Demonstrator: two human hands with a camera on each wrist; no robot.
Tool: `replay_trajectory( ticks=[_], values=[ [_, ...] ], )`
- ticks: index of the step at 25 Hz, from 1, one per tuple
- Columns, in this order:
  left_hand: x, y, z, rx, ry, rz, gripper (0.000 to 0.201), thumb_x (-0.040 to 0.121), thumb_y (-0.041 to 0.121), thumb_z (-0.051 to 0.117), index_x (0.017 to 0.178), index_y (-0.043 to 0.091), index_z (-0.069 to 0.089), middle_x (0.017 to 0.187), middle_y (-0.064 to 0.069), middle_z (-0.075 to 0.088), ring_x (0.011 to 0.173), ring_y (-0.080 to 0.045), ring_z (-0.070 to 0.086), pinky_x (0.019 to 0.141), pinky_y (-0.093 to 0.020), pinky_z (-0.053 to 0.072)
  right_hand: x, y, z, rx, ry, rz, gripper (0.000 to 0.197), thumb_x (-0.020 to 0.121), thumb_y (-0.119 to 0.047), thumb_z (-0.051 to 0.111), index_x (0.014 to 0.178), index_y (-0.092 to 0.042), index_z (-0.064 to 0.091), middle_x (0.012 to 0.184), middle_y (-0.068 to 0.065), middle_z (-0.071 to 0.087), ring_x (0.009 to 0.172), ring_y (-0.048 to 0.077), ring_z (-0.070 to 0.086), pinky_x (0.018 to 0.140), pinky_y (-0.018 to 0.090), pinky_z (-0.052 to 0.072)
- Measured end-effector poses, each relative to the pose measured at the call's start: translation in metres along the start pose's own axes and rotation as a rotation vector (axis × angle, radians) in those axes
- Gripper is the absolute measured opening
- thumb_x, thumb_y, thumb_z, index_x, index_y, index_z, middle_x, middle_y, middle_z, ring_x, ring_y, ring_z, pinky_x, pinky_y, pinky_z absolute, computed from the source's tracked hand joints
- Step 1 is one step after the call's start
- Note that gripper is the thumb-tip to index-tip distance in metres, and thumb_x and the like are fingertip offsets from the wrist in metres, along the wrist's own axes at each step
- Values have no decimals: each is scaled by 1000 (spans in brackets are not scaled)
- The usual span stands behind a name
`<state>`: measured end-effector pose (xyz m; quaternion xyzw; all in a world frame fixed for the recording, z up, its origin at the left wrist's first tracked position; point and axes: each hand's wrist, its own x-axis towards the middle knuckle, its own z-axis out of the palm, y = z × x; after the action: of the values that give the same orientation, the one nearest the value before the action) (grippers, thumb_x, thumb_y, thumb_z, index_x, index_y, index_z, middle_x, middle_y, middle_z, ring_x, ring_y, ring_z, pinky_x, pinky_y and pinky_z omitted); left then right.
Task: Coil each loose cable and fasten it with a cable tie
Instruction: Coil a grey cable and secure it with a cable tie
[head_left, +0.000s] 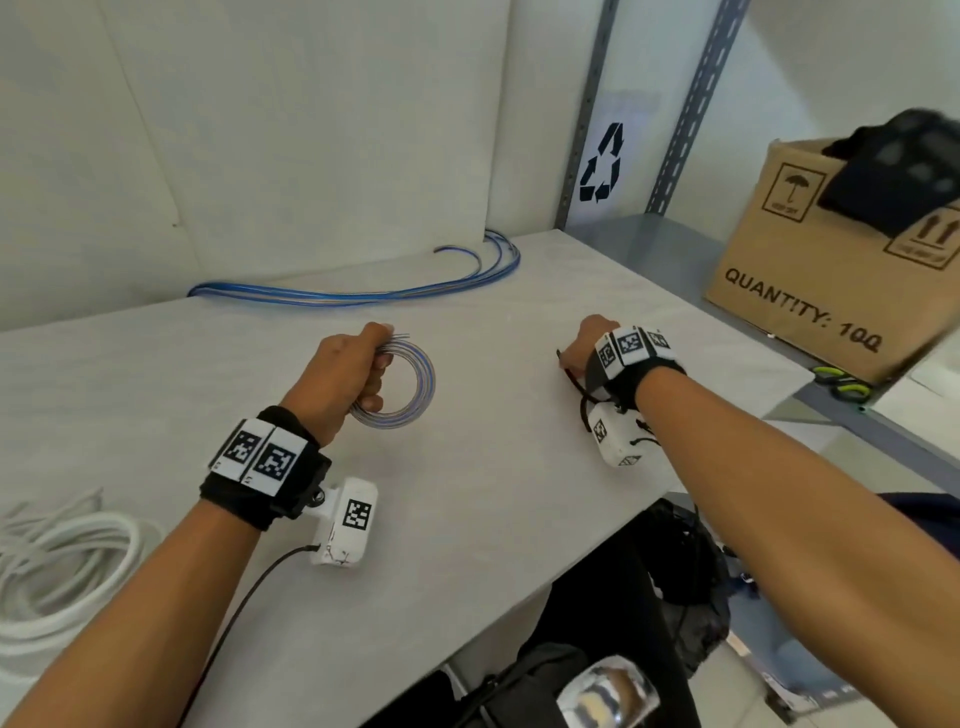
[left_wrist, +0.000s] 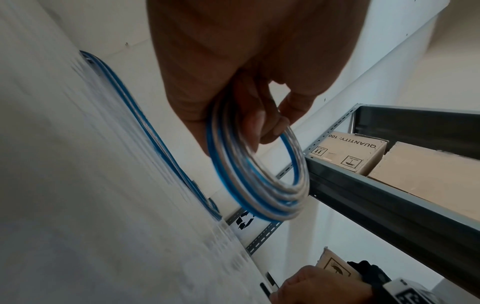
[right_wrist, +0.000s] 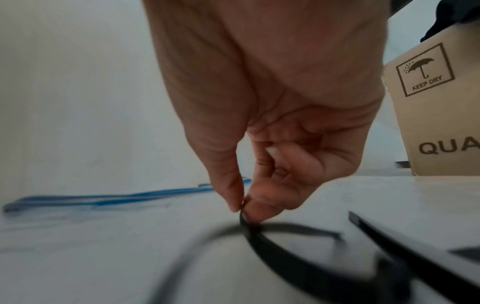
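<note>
White cable (head_left: 62, 561): one loose heap, well to the left of the left hand and nearer the person, running off the picture's left edge.
Left hand (head_left: 343, 374): fingers curled round one side of a single coiled cable (head_left: 410, 384), a blue-and-clear ring of several turns; the wrist view shows the coiled cable (left_wrist: 259, 185) hanging from the fingers (left_wrist: 272, 127), its far side free.
Loose cable (head_left: 363, 296): one long blue-and-clear bundle lying beyond the left hand, against the wall, its right end curving back in a hook; the number of strands cannot be told.
Table (head_left: 467, 493): white top; a bare stretch lies between the two hands, and its front edge runs diagonally below the right forearm.
Right hand (head_left: 587, 348): thumb and forefinger pinch one black cable tie (right_wrist: 272, 242) at the tabletop, its strap curving toward the camera; a second black cable tie (right_wrist: 389, 238) lies just to the right of the hand, apart from it.
Cardboard box (head_left: 831, 260): one in the head view, on the grey shelf to the right of the right hand, a dark object on top.
Scissors (head_left: 841, 382): green-handled, one pair, at the shelf's edge beside the box.
</note>
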<state>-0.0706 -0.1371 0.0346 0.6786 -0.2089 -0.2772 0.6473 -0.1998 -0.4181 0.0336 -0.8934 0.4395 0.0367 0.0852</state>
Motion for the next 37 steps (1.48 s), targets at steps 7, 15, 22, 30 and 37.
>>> replay_trajectory(
  ticks=[7,15,22,30,37],
  values=[
    [2,14,-22,-81,67,44,41,100,29,48,61,16,40,52,6,22,43,-12,19,40,-22,25,-6,-64,-76,366,93,-146,21,91,-24,64,78,-7,63,87,7,76,64,14,68,61,24,57],
    [8,30,-74,-76,378,102,39,98,26,48,61,14,45,44,7,32,40,-12,25,42,-22,27,-84,-222,-47,1290,-239,-668,8,99,-7,58,95,0,60,67,12,71,43,17,61,45,24,53],
    [11,27,-113,-27,578,157,39,98,26,47,61,13,46,53,2,33,50,-16,29,45,-25,32,-90,-277,-17,1260,-160,-911,10,101,-12,57,98,-4,62,71,4,73,41,15,54,42,25,47],
    [7,33,-139,-81,658,231,40,97,26,48,58,17,46,56,4,33,49,-13,26,45,-25,29,-92,-299,-2,1440,-138,-1017,7,103,-11,54,99,-8,59,80,8,74,54,21,66,56,29,56],
    [10,30,-144,-156,699,188,26,96,25,54,72,18,51,54,7,39,45,-11,35,42,-23,33,-95,-302,23,1432,-155,-1071,10,99,-5,60,98,4,56,95,14,75,84,24,75,81,37,61]
  ],
)
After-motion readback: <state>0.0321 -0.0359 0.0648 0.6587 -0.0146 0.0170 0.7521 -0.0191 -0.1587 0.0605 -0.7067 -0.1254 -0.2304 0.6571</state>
